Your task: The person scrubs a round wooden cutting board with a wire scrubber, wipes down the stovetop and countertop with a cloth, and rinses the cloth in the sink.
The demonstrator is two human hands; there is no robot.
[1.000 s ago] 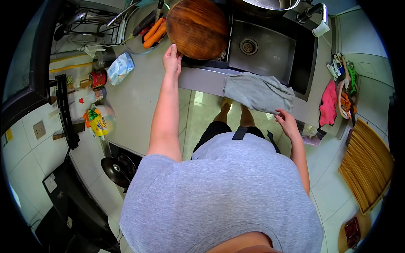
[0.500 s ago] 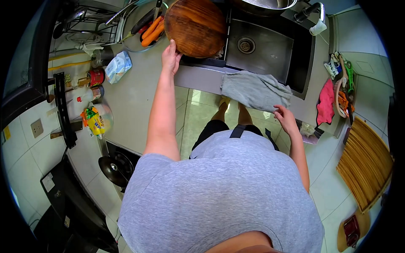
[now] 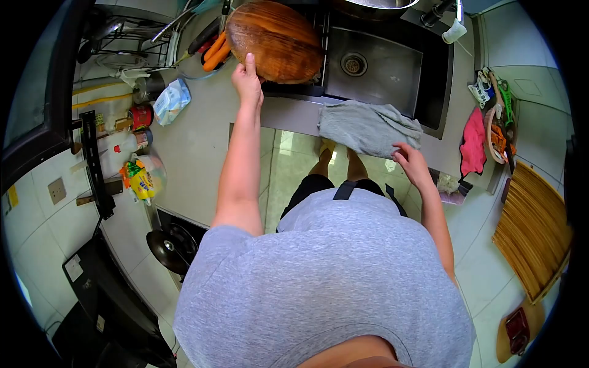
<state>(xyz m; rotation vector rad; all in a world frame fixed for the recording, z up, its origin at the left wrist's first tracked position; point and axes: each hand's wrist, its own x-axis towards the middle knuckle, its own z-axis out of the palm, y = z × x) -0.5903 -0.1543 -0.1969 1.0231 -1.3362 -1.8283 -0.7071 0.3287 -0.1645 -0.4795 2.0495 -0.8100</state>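
Note:
My left hand (image 3: 248,81) grips the lower left edge of a round wooden board (image 3: 274,42), with the thumb on top and the other fingers hidden beneath. The board is tilted beside the sink. Orange carrots (image 3: 216,51) lie in a clear bowl just left of it. A grey cloth (image 3: 370,127) hangs over the counter's front edge below the sink. Near the cloth's lower right corner is my right hand (image 3: 411,162), its fingers slightly curled and apart, holding nothing.
The sink (image 3: 373,72) has a metal pot (image 3: 375,7) behind it and a faucet (image 3: 454,30) at right. Wipes (image 3: 172,102), a red can (image 3: 140,115) and a dish rack (image 3: 135,46) stand left. A pink cloth (image 3: 473,144) hangs at right.
The board has shifted slightly left and tilted more, its near edge raised in my left hand. My right hand has moved slightly up towards the cloth.

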